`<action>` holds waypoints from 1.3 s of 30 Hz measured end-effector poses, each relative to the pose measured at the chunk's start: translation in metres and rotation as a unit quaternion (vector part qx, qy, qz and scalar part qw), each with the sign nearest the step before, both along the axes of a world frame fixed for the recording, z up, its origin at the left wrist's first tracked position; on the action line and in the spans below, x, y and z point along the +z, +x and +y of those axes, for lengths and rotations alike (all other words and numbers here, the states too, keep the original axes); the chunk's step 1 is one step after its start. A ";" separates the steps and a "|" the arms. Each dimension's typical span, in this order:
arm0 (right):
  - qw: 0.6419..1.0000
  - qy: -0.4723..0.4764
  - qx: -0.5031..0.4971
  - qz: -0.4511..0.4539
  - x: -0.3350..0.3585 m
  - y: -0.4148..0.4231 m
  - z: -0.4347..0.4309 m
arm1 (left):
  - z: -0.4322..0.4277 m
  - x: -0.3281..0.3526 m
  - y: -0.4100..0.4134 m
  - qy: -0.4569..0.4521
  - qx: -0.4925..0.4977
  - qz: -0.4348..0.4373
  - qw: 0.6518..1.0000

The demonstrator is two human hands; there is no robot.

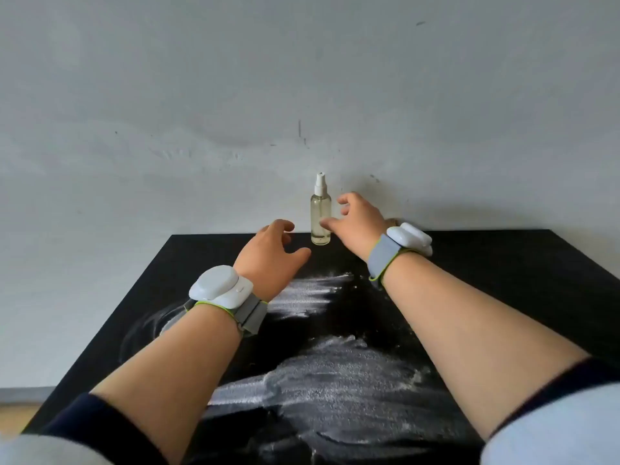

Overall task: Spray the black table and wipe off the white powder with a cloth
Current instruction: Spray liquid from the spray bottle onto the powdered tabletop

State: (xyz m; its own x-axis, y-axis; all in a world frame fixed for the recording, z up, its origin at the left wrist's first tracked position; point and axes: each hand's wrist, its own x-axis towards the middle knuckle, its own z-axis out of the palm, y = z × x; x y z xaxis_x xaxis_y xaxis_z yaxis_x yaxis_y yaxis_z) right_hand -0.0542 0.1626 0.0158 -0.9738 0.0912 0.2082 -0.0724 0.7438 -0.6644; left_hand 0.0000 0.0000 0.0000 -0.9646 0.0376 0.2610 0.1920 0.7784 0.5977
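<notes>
While both arms reach forward in the head view, one spray bottle [320, 216] stands upright at the far edge of the black worktop [503, 263], close against the pale wall [201, 95]. Its body is clear, holds a faintly yellowish liquid and has a white pump nozzle on top; its wall looks plain, with no lettering that can be read.

The right grip [359, 219] is just beside the bottle on its right. It is wide, with fingers spread and loosely bent around nothing. One fingertip overlaps the bottle's lower side, but whether it touches cannot be told. The left grip [271, 253] hovers to the left of the bottle, also wide and empty, with the thumb stuck out towards it.

White powder [335, 374] lies on the worktop in two broad streaked smears, one between the wrists and a larger one nearer the person, with faint curved marks at the left.

Two white wrist units [219, 285], one per arm, sit on grey straps edged in green. Two pale sleeves [553, 427] with dark cuffs are pushed up.
</notes>
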 end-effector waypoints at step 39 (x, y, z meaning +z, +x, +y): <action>0.984 -0.127 -0.102 0.076 0.010 0.029 0.081 | 0.099 -0.018 -0.068 -0.133 -0.078 -0.016 0.988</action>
State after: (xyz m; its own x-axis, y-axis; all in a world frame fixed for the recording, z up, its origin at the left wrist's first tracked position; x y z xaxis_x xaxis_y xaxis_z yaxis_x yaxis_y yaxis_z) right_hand -0.0251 0.2440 0.0263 -0.8893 0.3492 0.2952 -0.0519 0.5642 -0.8240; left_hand -0.0679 0.0993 -0.0180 -0.9493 0.2491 0.1920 0.3062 0.8716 0.3828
